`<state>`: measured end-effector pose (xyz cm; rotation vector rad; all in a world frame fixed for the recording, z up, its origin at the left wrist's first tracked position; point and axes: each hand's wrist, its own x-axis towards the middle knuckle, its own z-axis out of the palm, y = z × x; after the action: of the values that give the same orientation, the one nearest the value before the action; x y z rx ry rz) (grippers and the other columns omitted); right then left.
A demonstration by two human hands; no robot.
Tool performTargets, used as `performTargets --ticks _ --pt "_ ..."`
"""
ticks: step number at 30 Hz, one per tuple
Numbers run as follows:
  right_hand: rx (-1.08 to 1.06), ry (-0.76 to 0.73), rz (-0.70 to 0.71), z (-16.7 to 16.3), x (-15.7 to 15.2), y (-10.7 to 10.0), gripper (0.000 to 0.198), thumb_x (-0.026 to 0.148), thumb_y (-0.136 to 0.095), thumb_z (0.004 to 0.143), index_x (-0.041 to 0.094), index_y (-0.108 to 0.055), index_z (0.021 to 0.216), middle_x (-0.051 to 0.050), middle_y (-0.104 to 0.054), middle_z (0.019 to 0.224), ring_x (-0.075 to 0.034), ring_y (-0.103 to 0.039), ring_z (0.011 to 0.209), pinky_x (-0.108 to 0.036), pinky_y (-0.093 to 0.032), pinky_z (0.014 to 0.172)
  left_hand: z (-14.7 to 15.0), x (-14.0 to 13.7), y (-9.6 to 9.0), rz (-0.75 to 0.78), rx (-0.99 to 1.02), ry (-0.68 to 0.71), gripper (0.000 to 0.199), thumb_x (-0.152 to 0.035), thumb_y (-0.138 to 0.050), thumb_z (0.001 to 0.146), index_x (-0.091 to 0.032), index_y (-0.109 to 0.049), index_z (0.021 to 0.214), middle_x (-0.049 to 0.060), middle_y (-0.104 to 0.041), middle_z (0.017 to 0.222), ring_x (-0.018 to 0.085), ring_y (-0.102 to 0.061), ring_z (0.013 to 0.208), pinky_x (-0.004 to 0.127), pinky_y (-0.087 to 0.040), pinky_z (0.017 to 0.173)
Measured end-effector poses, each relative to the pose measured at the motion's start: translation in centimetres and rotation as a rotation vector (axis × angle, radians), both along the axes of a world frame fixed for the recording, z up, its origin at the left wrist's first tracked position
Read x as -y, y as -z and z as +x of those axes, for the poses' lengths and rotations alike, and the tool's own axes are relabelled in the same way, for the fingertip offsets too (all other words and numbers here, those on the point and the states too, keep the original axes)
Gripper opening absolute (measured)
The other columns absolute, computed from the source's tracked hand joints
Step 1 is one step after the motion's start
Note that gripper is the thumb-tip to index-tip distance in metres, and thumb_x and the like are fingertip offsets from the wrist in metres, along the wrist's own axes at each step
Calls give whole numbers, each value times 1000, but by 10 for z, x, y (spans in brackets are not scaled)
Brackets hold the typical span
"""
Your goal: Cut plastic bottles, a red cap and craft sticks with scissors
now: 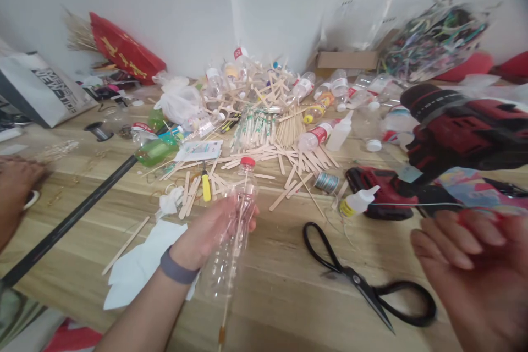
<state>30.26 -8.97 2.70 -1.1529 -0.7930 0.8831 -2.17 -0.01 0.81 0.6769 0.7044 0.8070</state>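
My left hand (220,225) is wrapped round a clear plastic bottle (223,269) with a red cap. A thin wooden stick (225,319) runs lengthwise at the bottle and sticks out below it, with a small brownish band near its lower end. At the right edge my right hand (474,264) is blurred, its fingers curled in. Something red shows behind those fingers, and a thin pale string (412,204) runs towards them; what they grip I cannot make out. Black-handled scissors (357,280) lie between the hands.
A red cordless drill (454,126) stands at the right, beside a small glue bottle (357,203) and a thread spool (326,182). Craft sticks (289,159), a yellow-handled screwdriver (206,186) and bottles lie ahead. Another person's hand (18,181) is at left, near a black bar (78,214).
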Motion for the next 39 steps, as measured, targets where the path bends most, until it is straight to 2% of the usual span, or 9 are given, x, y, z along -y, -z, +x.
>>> performTargets --ticks 2,5,12,17,22,25,31,36,39 --pt "-170 42 11 -28 -4 -9 56 58 -59 90 24 -30 58 5 -15 55 -14 -7 48 -33 -11 43 2 1 2 -3 9 32 44 -45 -87 69 -14 -74 97 7 -76 85 18 -71 72 27 -54 70" --pt "-193 -102 -16 -49 -5 -3 54 60 -70 81 23 -39 56 5 -26 51 -10 -17 43 -28 -17 40 5 2 7 13 24 77 43 -46 -86 70 -16 -73 97 7 -75 87 18 -70 71 26 -52 66" --pt "-7 -398 -148 -72 3 30 52 68 -56 89 22 -46 65 3 -44 55 -10 -36 46 -26 -27 44 15 12 10 48 56 260 42 -45 -81 77 -17 -70 105 7 -72 90 17 -69 73 27 -50 69" --pt "22 -592 -167 -87 4 30 51 66 -54 91 19 -53 71 1 -52 64 -10 -45 52 -25 -35 50 25 22 4 48 31 354 42 -48 -80 77 -18 -70 105 5 -69 89 15 -65 74 26 -51 72" --pt "2 -669 -203 -93 4 28 50 66 -57 90 19 -55 75 0 -55 69 -11 -50 58 -25 -39 55 32 26 4 -6 -8 396 49 -49 -86 69 -18 -68 102 3 -67 86 14 -63 70 26 -52 68" --pt "-3 -611 -188 -88 5 30 50 65 -57 90 20 -51 71 1 -53 66 -11 -47 56 -25 -37 54 31 25 6 -26 8 379 50 -47 -88 66 -18 -67 101 3 -67 85 14 -63 71 26 -51 68" --pt "38 -376 -213 -69 5 31 53 68 -61 86 20 -52 64 4 -44 53 -10 -36 48 -25 -27 46 20 17 11 24 38 292 45 -45 -84 74 -19 -67 106 5 -72 90 15 -69 72 24 -50 67" --pt "-78 -92 -149 -50 -2 11 59 61 -76 75 22 -38 52 6 -31 45 -9 -26 45 -26 -23 44 13 7 13 23 16 187 45 -46 -85 72 -17 -70 102 6 -73 88 16 -69 69 24 -49 64" --pt "-135 18 -105 -32 -5 -5 60 56 -78 71 23 -34 51 5 -25 44 -10 -20 44 -30 -16 41 11 4 13 7 11 149 46 -46 -86 69 -16 -71 99 6 -74 86 17 -69 68 25 -50 64"
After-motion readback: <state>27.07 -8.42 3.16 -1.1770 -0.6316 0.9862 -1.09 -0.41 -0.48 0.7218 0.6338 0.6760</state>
